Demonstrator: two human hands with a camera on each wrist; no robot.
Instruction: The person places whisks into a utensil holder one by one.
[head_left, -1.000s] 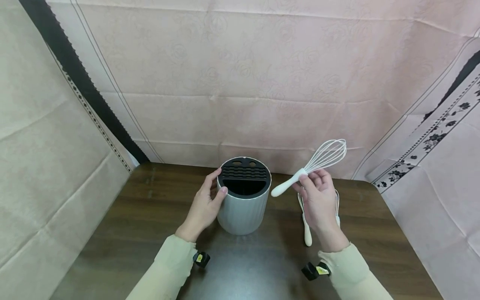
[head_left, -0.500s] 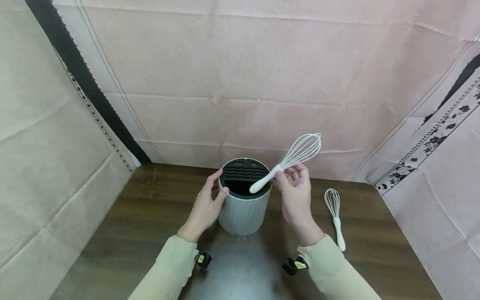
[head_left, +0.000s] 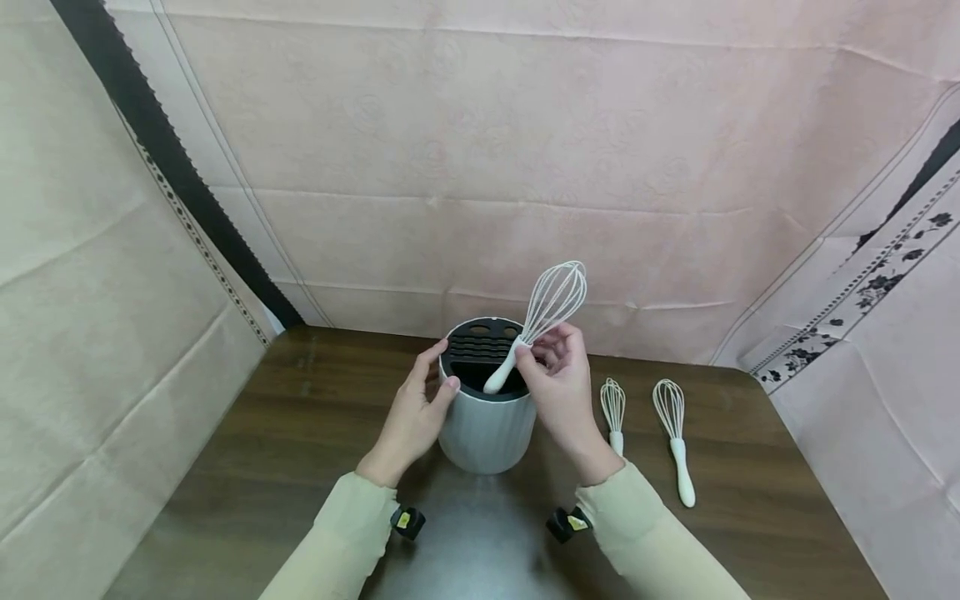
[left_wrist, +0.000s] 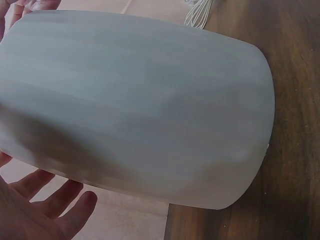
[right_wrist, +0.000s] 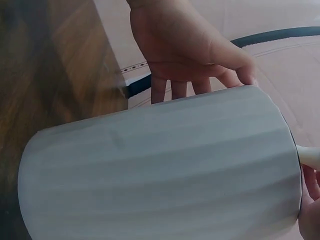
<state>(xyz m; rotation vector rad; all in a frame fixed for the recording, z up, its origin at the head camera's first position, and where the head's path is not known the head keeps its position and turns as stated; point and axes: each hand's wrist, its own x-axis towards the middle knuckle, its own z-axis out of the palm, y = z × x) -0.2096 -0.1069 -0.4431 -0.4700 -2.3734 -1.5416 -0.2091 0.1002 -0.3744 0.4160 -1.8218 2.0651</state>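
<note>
A light grey ribbed utensil holder (head_left: 483, 437) with a black slotted lid stands upright on the table. My left hand (head_left: 408, 408) holds its left side, thumb at the front rim and fingers toward the back; the right wrist view shows those fingers (right_wrist: 172, 90) along the wall. My right hand (head_left: 562, 396) pinches a white whisk (head_left: 555, 300) near where the handle meets the wires. Tilted, wires up, the whisk has its handle end over the lid's large opening. In the right wrist view its handle (right_wrist: 308, 157) shows just beyond the rim.
Two more white whisks lie on the brown wooden table (head_left: 247, 492) to the right: a smaller one (head_left: 612, 404), partly hidden by the right forearm, and another (head_left: 678, 462) farther right. Pale patterned cloth (head_left: 480, 150) hangs behind and along both sides.
My right hand has moved left with the whisk, bringing it from beside the holder to over the opening and tilting it more upright. The left hand stays on the holder.
</note>
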